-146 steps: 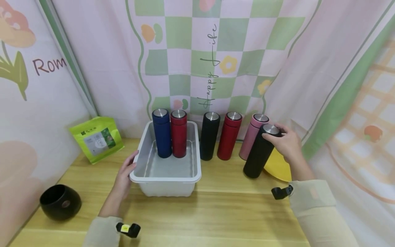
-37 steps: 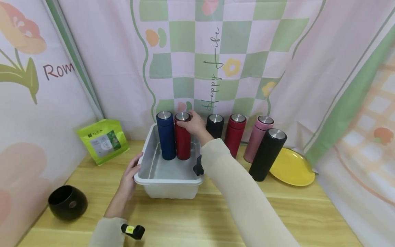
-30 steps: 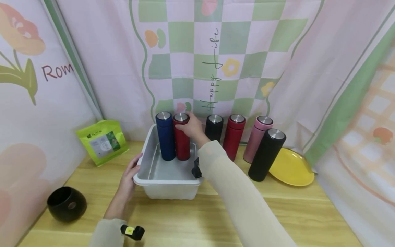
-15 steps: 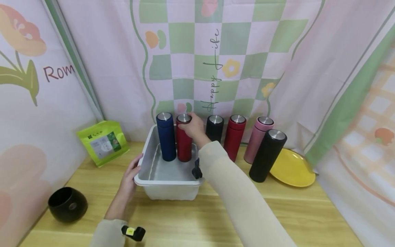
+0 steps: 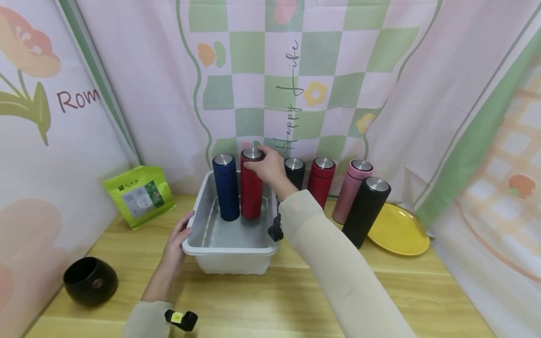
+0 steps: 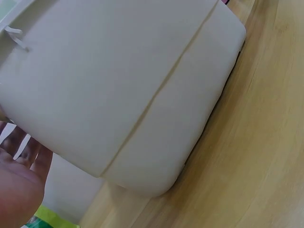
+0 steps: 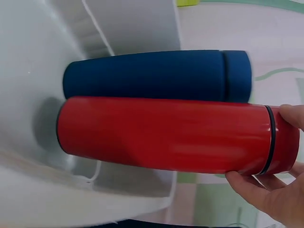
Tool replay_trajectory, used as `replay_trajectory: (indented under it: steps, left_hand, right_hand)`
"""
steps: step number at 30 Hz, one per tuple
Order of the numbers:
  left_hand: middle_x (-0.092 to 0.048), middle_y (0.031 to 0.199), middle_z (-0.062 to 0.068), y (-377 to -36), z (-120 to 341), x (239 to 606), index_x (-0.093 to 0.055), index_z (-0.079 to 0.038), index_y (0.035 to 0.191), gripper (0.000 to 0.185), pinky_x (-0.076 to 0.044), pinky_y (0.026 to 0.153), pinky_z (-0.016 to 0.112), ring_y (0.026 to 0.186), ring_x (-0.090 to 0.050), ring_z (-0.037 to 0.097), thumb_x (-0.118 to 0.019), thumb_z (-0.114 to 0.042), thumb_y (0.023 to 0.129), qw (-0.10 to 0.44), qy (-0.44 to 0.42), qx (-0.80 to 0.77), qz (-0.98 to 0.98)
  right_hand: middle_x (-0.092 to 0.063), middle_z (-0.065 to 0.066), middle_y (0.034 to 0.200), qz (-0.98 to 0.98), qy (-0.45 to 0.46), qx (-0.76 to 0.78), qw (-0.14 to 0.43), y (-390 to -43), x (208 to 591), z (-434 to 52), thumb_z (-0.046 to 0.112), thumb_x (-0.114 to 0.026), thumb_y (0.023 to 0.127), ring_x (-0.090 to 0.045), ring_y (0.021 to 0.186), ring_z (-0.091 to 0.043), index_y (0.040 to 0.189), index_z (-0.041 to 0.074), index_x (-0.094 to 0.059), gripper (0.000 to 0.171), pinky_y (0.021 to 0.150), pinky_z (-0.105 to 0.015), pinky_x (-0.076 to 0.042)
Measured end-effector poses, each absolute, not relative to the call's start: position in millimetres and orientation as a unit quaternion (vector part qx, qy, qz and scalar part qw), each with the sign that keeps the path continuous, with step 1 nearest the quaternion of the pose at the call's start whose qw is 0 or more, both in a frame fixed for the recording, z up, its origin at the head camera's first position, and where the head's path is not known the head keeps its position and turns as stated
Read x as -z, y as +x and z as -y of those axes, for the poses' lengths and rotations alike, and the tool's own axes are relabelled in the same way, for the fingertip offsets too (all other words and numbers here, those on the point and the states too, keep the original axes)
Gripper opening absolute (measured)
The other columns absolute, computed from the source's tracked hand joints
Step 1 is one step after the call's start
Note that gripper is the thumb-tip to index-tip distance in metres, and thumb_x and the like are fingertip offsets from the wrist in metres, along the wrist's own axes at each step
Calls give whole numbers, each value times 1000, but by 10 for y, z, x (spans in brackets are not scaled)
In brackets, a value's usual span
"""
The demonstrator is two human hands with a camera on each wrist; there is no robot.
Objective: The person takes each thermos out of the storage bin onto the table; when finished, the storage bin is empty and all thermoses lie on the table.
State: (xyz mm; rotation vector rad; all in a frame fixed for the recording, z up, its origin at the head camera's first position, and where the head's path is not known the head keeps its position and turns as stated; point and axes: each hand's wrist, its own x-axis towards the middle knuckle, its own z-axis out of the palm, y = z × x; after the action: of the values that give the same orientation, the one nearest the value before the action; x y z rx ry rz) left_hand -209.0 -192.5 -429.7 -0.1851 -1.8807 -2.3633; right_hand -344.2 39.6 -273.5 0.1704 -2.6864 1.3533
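A red bottle point(image 5: 251, 190) with a steel lid stands in the white bin point(image 5: 228, 246) beside a blue bottle point(image 5: 226, 188). My right hand point(image 5: 258, 162) grips the red bottle at its lid, and its top sits a little higher than the blue one's. In the right wrist view my fingers point(image 7: 247, 185) curl round the cap end of the red bottle point(image 7: 161, 135), which lies alongside the blue bottle point(image 7: 156, 76) over the bin's floor point(image 7: 28, 71). My left hand point(image 5: 177, 239) rests against the bin's front left corner, its thumb at the rim. The left wrist view shows the bin's outer wall point(image 6: 123, 85).
Right of the bin stand a black bottle point(image 5: 293, 171), a red bottle point(image 5: 322, 180), a pink bottle point(image 5: 350, 190) and, nearer me, another black bottle point(image 5: 365, 211) beside a yellow plate point(image 5: 401, 232). A green pouch point(image 5: 139, 195) and a black bowl point(image 5: 90, 281) sit at the left.
My right hand left the black bottle at the right, crossed over and took the red bottle in the bin by its lid. The red bottle has now risen slightly. My left hand stayed put.
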Motion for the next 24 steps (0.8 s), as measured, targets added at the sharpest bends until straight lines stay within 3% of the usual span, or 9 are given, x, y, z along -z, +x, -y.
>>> replay_trajectory:
  steps: [13,24]
  left_hand:
    - [-11,160,17,-2081,1928,4294,-29,-7,152,51,-28,106,27,139,-20,28,-36,-12,102,55,-58,781,619]
    - [-12,158,21,-2055,1916,4289,-33,-10,152,50,-33,99,22,130,-28,19,-36,-11,102,61,-68,788,608]
  right_hand:
    - [-55,-9,133,844,93,-522,82,-3170,2246,-605,29,-75,86,-53,111,-23,141,15,-51,61,85,-37,-51]
    - [-54,-7,131,822,97,-552,98,-2943,1879,-848,28,-75,86,-54,109,-22,141,20,-51,61,85,-39,-51]
